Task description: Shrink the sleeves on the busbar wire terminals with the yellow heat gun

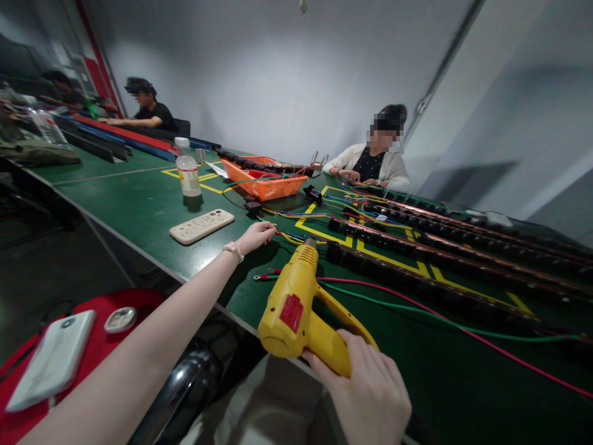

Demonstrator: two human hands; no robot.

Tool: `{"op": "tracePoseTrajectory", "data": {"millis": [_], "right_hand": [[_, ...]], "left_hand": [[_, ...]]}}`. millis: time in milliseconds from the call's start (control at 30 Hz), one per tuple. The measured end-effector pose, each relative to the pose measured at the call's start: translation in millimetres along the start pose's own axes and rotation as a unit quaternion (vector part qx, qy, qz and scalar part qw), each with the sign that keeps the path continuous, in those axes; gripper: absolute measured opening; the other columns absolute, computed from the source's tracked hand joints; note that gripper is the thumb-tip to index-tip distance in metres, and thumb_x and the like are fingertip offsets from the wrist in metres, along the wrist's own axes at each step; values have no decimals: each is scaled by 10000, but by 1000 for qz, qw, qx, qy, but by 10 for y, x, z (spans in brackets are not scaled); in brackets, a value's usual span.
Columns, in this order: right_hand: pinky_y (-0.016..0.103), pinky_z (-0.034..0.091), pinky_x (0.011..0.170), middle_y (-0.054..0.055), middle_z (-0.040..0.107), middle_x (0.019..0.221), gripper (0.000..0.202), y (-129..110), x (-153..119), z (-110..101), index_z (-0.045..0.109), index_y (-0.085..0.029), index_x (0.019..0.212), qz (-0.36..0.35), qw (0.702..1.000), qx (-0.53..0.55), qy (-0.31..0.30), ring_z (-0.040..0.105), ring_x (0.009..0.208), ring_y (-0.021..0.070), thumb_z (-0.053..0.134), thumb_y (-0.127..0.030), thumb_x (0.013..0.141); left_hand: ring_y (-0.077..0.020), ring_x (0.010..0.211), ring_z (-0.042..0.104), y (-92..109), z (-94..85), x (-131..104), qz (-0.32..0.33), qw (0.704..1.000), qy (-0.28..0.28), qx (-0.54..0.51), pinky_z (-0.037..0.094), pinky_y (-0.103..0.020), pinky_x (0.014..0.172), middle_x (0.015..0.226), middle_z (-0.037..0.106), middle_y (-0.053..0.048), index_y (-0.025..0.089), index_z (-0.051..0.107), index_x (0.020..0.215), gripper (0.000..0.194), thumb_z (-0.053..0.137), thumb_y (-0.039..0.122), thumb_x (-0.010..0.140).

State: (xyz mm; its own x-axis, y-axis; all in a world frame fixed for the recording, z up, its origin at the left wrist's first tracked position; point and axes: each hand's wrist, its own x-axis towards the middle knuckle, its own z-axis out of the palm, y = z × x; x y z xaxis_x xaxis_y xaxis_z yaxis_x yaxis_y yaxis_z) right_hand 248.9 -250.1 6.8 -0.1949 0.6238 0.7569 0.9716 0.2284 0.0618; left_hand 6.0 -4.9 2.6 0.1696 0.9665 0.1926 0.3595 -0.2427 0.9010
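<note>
Your two hands are apart, and each one has something. Your right hand (365, 389) is wrapped around the handle of one yellow heat gun (288, 303). Its nose points away from you, right near the coloured wires (291, 237). Your left hand (257, 237) pinches the ends of those wires, just over the green table (217, 259). They come from the nearest long black bar (398, 272). More bars lie behind it, too crowded to count.

Two long wires lie close to you, one red wire (380, 283) and one green wire (417, 307). Past your left hand there is one tan phone (202, 227), one bottle (188, 176) and one orange basket (273, 190) with things in it. A second bottle (46, 127) stands far to the left.

By your left arm, one red seat (143, 303) holds two things: a white flat thing (55, 352) and a small round thing (120, 319).

Three other people sit at tables: one in white (393, 161) and two in dark tops (155, 114).
</note>
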Motion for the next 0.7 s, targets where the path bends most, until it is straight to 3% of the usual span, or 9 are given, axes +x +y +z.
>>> {"op": "tracePoseTrajectory", "data": {"millis": [267,700], "right_hand": [[284,348,696,22,598,742,505,149,21,-28,567,-132,915,12,997,-78,2,507,684,144,541,-620,789],[299,348,731,32,612,792,486,29,-17,-48,567,-130,926,19,999,-43,-10,524,724,153,531,-600,808]], "left_hand": [[-70,506,426,48,0,-22,-11,1000,-3,-5,326,-194,493,586,469,15,128,507,710,253,501,376,756],[-67,514,439,79,12,-25,-23,999,4,-26,346,-188,505,609,482,15,119,532,782,249,516,366,754]]}}
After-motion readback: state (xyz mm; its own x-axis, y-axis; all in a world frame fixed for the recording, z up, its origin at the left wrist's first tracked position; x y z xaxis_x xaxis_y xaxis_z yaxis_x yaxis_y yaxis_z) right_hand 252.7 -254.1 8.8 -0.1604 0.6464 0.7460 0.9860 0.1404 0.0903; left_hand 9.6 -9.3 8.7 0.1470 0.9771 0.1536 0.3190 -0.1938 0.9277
